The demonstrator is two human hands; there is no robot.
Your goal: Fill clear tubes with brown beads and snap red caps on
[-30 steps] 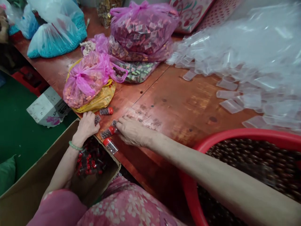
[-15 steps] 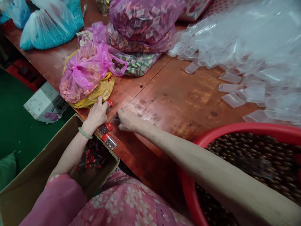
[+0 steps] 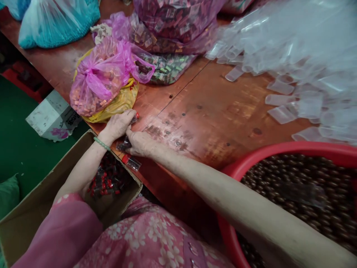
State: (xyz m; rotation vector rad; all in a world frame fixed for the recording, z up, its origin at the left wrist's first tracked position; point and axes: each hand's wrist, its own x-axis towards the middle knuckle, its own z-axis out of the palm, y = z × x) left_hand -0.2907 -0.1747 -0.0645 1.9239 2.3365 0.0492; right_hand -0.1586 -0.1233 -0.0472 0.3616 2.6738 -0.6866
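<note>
My left hand (image 3: 119, 123), with a green bracelet at its wrist, is closed on a small clear tube with a red cap (image 3: 135, 118) beside the yellow bag. My right hand (image 3: 140, 144) is right next to it, fingers bent around a clear tube of dark beads (image 3: 124, 145) low over the table edge. The cap of that tube is hidden by the fingers. Another red-capped tube (image 3: 132, 162) lies on the table just below. An open cardboard box (image 3: 50, 186) stands against the edge, with many red-capped tubes (image 3: 107, 182) inside.
A red basin (image 3: 279, 146) of dark brown beads sits at the right. Clear empty tubes (image 3: 281, 111) are heaped at the back right. Pink bags (image 3: 97, 80), a yellow bag (image 3: 119, 104) and a bag of blue beads (image 3: 61, 28) rest on the wooden table (image 3: 206, 111).
My right hand has moved left, close to my left hand, and now covers part of the middle tube. My left hand has shifted slightly up and right, round the upper tube.
</note>
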